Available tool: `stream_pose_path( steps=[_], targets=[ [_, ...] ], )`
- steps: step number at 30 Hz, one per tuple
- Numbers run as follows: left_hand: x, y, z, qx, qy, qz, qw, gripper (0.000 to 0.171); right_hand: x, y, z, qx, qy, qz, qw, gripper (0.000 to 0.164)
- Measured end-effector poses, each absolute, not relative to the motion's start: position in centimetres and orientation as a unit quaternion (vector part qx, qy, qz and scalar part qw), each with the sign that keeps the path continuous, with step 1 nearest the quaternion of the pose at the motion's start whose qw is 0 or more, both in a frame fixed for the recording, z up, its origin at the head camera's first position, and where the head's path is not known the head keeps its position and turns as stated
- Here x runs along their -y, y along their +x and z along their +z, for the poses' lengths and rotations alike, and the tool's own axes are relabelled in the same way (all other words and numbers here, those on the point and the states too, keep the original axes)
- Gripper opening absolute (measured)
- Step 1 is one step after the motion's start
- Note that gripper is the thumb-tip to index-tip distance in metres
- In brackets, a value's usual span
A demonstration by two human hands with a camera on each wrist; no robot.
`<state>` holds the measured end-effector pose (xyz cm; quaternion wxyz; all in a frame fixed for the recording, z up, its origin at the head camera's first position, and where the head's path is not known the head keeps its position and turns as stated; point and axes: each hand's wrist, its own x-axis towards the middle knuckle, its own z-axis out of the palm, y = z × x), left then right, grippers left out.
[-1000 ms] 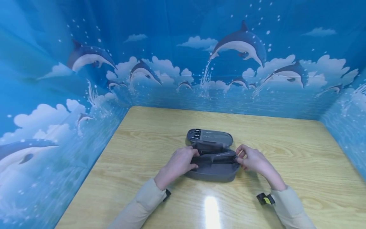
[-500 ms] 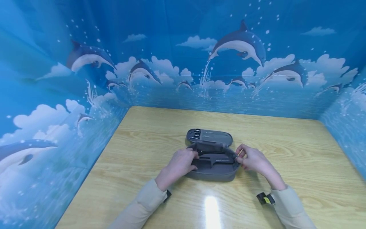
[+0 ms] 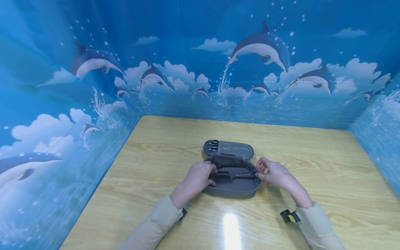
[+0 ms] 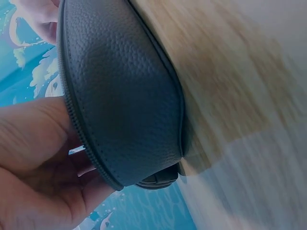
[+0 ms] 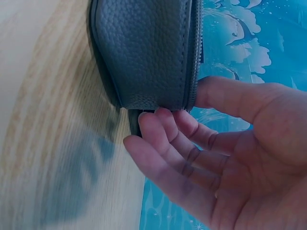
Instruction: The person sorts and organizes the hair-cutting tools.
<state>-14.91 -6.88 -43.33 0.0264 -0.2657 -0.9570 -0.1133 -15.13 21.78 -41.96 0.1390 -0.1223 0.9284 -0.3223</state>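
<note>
A dark grey leather-look zip case (image 3: 231,193) lies unzipped on the table, its lid (image 3: 238,150) folded back and lined with slim metal tools, among them scissors (image 3: 214,146). Inside the body are dark strips forming a T shape (image 3: 232,176). My left hand (image 3: 196,177) reaches over the left end, thumb and fingers dipping inside. In the left wrist view the zip edge of the case (image 4: 122,91) hides those fingertips, and I cannot tell what they hold. At the right end, my right hand (image 5: 235,153) pinches the wall, thumb over the zip edge and fingers outside.
The case rests on a light wood-grain table (image 3: 168,139). Blue curtains (image 3: 200,52) printed with dolphins stand behind it and along both sides. Black wrist gear (image 3: 290,217) sits by the right cuff.
A dark upright piece spanning the case between my hands has dropped flat, so the inside shows more openly. Both hands stay at the two ends with only slight movement.
</note>
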Motion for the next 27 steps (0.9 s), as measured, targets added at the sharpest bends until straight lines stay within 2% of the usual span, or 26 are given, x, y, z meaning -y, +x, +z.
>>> stream_pose_path(
  steps=[27],
  targets=[
    [6.94,-15.05,-43.40,0.957,-0.268,-0.102,0.033,0.039,-21.89,-15.29,-42.04,-0.925,-0.126,-0.329,0.140,0.020]
  ],
)
